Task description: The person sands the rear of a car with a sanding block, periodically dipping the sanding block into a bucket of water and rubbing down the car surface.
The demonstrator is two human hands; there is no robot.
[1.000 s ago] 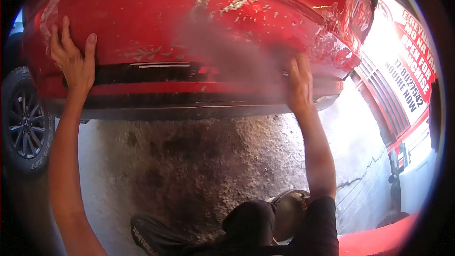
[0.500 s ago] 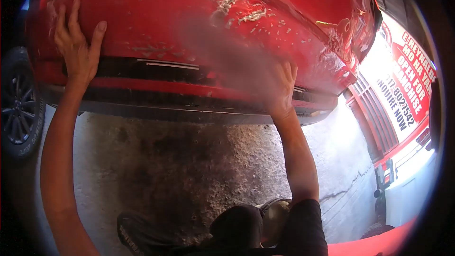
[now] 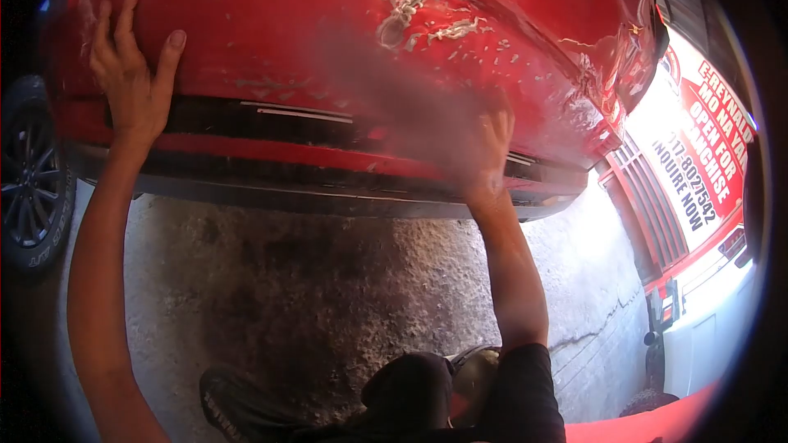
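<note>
A red car body panel [image 3: 271, 25], wet-looking and scuffed, fills the upper part of the view. Pale, peeled damage [image 3: 410, 20] marks its upper middle. My left hand [image 3: 135, 74] lies on the panel's left side, fingers spread, holding nothing. On the right, my right hand [image 3: 492, 143] is against the panel's lower part, near a dark trim strip [image 3: 304, 119]. A grey smear in the view covers the area left of that hand. Its fingers look bent, and anything under them is hidden.
A dark wheel [image 3: 33, 180] stands at the left edge. Rough, stained concrete [image 3: 328, 295] lies below the panel. A rounded container [image 3: 474, 385] is beside my knee. At the right are a red and white sign [image 3: 698, 139] and a light-coloured vehicle [image 3: 706, 328].
My right hand has moved left along the panel, and its fingers now look more bent. My left hand stays spread on the panel. The whole view has shifted slightly.
</note>
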